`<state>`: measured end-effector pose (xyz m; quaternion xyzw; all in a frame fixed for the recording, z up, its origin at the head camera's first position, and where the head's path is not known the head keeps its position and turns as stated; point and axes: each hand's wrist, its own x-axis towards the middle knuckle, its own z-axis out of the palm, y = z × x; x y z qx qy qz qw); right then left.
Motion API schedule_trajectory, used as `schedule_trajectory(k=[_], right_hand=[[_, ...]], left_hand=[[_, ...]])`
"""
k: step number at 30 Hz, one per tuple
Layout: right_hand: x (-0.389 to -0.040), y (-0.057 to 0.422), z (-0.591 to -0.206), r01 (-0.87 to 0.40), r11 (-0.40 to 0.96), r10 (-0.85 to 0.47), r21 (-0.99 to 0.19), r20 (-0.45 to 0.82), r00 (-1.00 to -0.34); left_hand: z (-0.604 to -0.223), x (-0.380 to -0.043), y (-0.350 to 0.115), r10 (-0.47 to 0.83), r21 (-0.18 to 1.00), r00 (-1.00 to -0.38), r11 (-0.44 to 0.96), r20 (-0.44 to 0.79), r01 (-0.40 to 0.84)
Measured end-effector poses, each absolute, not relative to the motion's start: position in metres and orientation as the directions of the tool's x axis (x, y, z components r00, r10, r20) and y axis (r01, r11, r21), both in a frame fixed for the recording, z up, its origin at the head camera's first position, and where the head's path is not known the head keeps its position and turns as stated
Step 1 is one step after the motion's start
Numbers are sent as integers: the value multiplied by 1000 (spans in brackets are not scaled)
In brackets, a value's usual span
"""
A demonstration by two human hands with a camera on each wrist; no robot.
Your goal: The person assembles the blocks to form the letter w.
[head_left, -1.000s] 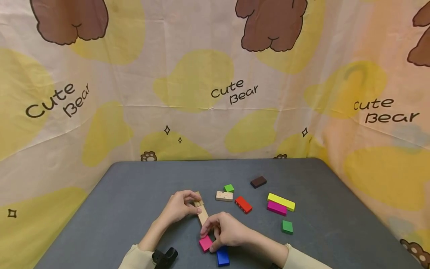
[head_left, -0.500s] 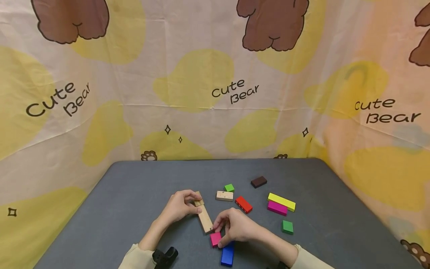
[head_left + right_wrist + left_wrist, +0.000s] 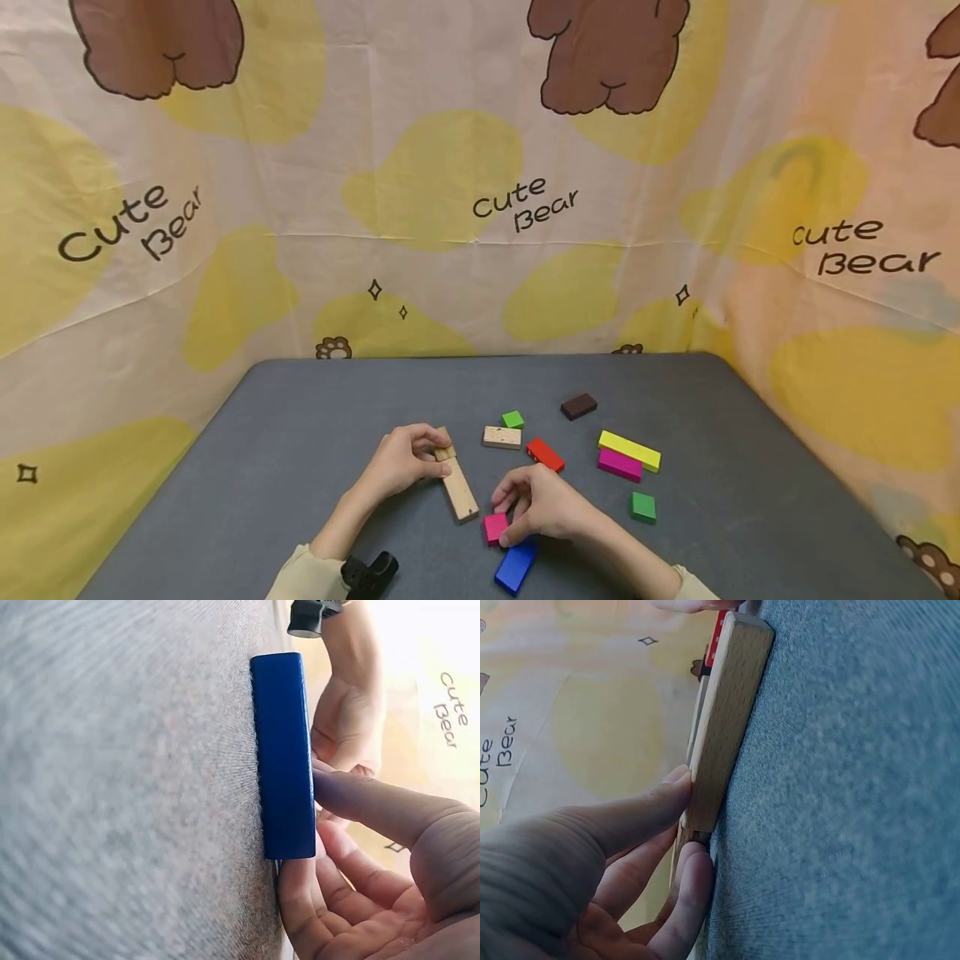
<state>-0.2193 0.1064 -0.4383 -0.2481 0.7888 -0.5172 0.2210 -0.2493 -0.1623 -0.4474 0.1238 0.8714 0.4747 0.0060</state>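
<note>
My left hand (image 3: 411,457) grips a row of plain wooden blocks at its far end. In the left wrist view the thumb lies on the long wooden block (image 3: 731,712), while the fingers curl by its joint with a shorter wooden block (image 3: 445,451). To the right of the row, my right hand (image 3: 546,502) pinches a small pink block (image 3: 495,528) between thumb and fingers, apart from the long block. A blue block (image 3: 515,569) lies just nearer the body, below the right thumb. In the right wrist view the blue block (image 3: 283,757) hides the pink one.
Beyond the hands lie a speckled wooden block (image 3: 502,437), a light green block (image 3: 512,419), a red block (image 3: 545,455) and a dark brown block (image 3: 579,406). Farther right are a yellow block (image 3: 630,450), a magenta block (image 3: 620,464) and a green block (image 3: 642,507).
My right hand has moved right and slightly away with the pink block, uncovering the near end of the long wooden block. The blue block has shifted right and turned. My left hand stays put.
</note>
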Motion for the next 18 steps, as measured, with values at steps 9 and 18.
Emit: schedule_trajectory(k=[9, 18], right_hand=[[-220, 106, -439, -112, 332, -611, -937, -123, -782], [-221, 105, -440, -130, 340, -612, -932, -114, -782]], left_hand=[[-446, -248, -160, 209, 832, -972, 517, 107, 203], [-449, -250, -161, 198, 821, -972, 529, 127, 215]])
